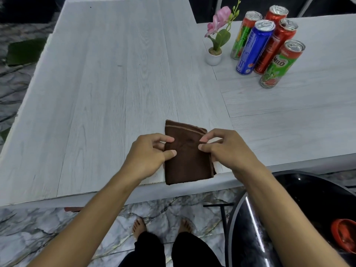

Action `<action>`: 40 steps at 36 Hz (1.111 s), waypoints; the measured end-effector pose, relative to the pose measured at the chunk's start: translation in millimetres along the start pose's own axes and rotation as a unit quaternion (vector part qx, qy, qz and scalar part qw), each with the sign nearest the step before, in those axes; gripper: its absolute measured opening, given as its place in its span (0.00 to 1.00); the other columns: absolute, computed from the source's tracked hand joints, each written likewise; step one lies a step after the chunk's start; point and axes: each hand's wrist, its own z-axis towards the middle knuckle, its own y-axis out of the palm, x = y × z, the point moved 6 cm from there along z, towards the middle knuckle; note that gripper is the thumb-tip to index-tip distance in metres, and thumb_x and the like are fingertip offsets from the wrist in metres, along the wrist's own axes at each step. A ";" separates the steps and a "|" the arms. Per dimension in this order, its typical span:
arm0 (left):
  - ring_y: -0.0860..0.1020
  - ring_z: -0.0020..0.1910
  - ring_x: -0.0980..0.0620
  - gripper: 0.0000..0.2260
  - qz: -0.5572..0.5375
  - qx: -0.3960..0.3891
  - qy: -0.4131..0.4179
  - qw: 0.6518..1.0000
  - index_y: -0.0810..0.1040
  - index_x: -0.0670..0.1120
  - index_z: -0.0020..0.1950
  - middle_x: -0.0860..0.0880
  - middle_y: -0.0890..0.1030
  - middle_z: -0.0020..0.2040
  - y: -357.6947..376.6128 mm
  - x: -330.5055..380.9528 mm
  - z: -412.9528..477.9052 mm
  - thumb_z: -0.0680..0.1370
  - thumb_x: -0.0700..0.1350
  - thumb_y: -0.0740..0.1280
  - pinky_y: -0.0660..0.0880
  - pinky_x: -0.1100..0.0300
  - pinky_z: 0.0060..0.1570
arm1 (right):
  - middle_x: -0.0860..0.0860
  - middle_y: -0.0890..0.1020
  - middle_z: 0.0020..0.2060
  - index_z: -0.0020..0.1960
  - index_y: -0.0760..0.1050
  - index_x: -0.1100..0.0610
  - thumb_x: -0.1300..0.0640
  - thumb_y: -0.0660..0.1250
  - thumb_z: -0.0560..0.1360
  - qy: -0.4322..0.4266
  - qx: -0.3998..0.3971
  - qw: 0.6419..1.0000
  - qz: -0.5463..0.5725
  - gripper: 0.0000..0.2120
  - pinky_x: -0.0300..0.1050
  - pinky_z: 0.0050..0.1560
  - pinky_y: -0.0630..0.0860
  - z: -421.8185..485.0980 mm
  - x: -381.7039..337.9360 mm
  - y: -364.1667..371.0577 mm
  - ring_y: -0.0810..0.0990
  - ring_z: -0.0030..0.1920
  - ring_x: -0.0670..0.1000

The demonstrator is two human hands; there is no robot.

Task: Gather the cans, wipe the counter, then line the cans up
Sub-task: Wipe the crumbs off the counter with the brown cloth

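A folded brown cloth (187, 160) lies at the near edge of the pale wood-grain counter (115, 83). My left hand (148, 156) pinches its left edge and my right hand (227, 149) pinches its right edge. Several tall cans stand bunched together at the far right: a blue can (254, 48), a green Milo can (281, 64), two red cans (275, 45) and a green-and-red can (243, 34).
A small white pot with a pink artificial orchid (216, 44) stands just left of the cans. A black glossy round stool (300, 218) is at the lower right below the counter edge. Marble floor and my bare feet show beneath.
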 end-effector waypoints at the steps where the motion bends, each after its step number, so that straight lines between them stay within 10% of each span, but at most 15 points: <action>1: 0.83 0.42 0.58 0.12 0.000 0.007 0.003 1.000 0.86 0.55 0.55 0.54 0.83 0.45 -1.0 -0.6 -1.0 0.73 0.44 0.79 0.74 0.69 0.45 | 0.50 0.84 0.41 0.43 0.84 0.52 0.60 0.77 0.72 0.003 -0.004 1.000 0.005 0.04 0.49 0.46 0.82 -1.2 -0.6 -0.3 0.81 0.37 0.49; 24: 0.83 0.44 0.63 0.11 -0.053 0.035 0.018 0.998 0.87 0.57 0.52 0.54 0.85 0.48 -2.8 -4.4 -16.1 0.72 0.44 0.79 0.76 0.74 0.43 | 0.49 0.82 0.35 0.53 0.86 0.48 0.63 0.75 0.74 0.100 -0.130 0.977 0.137 0.12 0.41 0.31 0.67 -15.4 18.5 5.3 0.72 0.33 0.49; 40: 0.84 0.46 0.65 0.13 -0.081 0.023 0.014 0.996 0.87 0.58 0.53 0.57 0.85 0.48 3.0 -7.8 -17.7 0.72 0.44 0.80 0.76 0.72 0.46 | 0.44 0.86 0.43 0.48 0.88 0.50 0.63 0.80 0.68 0.035 -0.039 0.988 0.148 0.12 0.40 0.49 0.82 -14.0 19.0 9.8 0.86 0.49 0.46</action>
